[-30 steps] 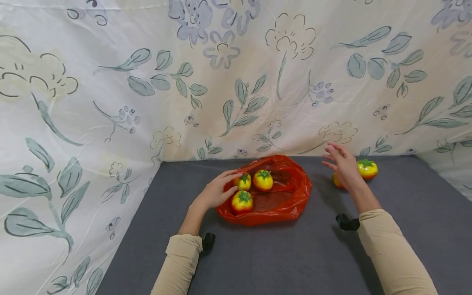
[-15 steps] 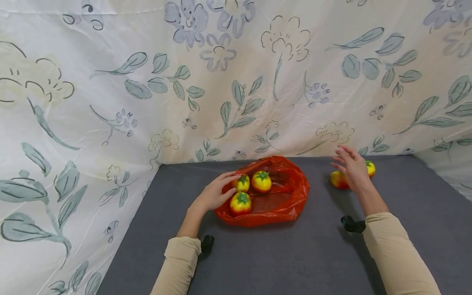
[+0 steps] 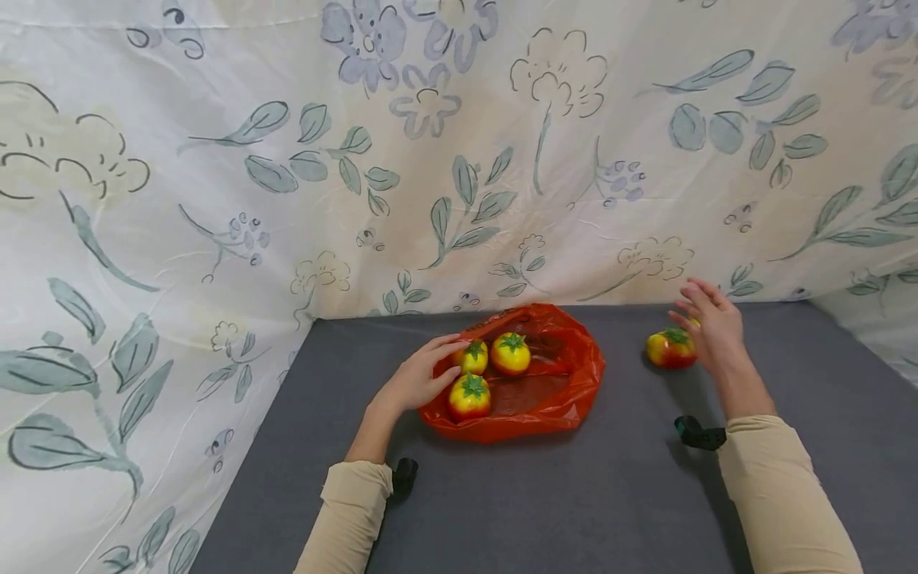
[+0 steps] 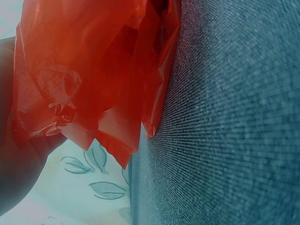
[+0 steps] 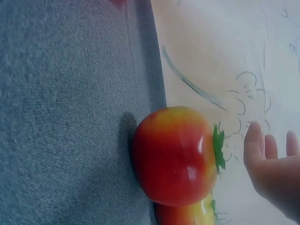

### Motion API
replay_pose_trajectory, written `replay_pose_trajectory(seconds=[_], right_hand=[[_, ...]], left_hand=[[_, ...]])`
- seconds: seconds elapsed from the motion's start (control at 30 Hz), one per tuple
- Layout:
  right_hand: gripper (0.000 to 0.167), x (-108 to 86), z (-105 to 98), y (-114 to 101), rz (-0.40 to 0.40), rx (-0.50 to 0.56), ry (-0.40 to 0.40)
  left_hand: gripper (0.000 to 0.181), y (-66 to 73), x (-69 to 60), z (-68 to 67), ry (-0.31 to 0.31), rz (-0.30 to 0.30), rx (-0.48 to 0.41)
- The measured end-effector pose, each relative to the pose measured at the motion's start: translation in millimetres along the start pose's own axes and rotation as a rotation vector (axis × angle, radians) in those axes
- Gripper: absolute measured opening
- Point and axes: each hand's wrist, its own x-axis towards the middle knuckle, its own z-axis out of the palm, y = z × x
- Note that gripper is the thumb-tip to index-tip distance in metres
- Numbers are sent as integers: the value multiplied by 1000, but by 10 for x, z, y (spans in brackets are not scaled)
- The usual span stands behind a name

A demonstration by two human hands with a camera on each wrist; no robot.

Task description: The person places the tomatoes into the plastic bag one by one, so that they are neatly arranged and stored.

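A red plastic bag [image 3: 495, 430] lies with its mouth spread, holding three red-yellow tomatoes with green tops, one of them [image 3: 511, 355] farthest right. My left hand [image 3: 419, 375] rests at the bag's left rim, thumb and fingers spread around the edge beside two tomatoes; in the left wrist view the bag [image 4: 84, 70] covers most of the fingers. My right hand [image 3: 717, 327] hovers with relaxed fingers and nothing in it, above and right of a loose tomato [image 3: 668, 349]. The right wrist view has that tomato [image 5: 176, 157] below the hand [image 5: 274, 171], with a second one partly visible behind.
The dark grey table [image 3: 545, 502] extends around the bag. A flowered cloth [image 3: 430, 199] hangs along its back edge and left side, and also at the right. Black wrist devices [image 3: 696, 434] sit under both forearms.
My right hand has moved rightward over the loose tomatoes, uncovering the left one and covering most of the right one. My left hand stays at the bag's rim.
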Motion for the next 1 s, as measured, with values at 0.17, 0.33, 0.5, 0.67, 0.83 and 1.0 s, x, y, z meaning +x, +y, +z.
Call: replay_pose_trajectory(seconds=[0.17,0.33,0.5,0.67,0.83,1.0], right_hand=[[64,176,-177,95,-20,77,24],[44,-417,243,-343,-28,253,97],[32,-527,210,-367,-74,346,152],[36,-544,183,-336,-77,382,129],[36,-516,213,-300,-75,370,123],[38,-460,237,-303,-85,385,131]], left_hand=[[46,20,8,-8,-8,-3,-4],[46,16,29,25,-6,5,-3],[46,16,56,71,-19,16,7],[46,8,47,76,-15,14,5],[46,-26,16,58,-4,19,12],[46,-53,5,36,2,10,13]])
